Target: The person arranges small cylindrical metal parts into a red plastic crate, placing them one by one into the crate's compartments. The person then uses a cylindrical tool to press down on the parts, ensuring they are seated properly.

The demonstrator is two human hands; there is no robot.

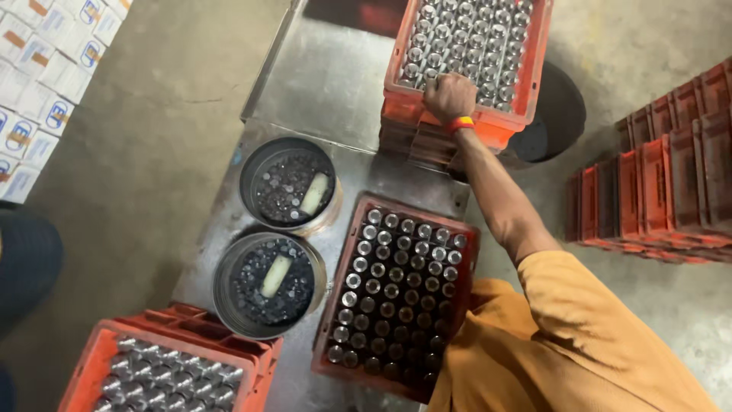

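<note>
My right hand (450, 97) reaches far forward, a red and yellow band on its wrist. Its fingers curl down over shiny metal cylinders (465, 38) at the near edge of an orange crate (535, 69), which sits on top of a stack of crates. The fingertips are hidden among the cylinders. My orange sleeve fills the lower right. My left hand is out of view. Below the arm, a second orange crate (338, 294) holds rows of darker upright cylinders.
Two round metal tins (250, 164) (223, 267) with small dark parts and a pale bar each stand on the steel table (328, 76). A third filled crate (90, 362) sits bottom left. Empty crates (663, 191) are stacked at right, white boxes (46, 76) top left.
</note>
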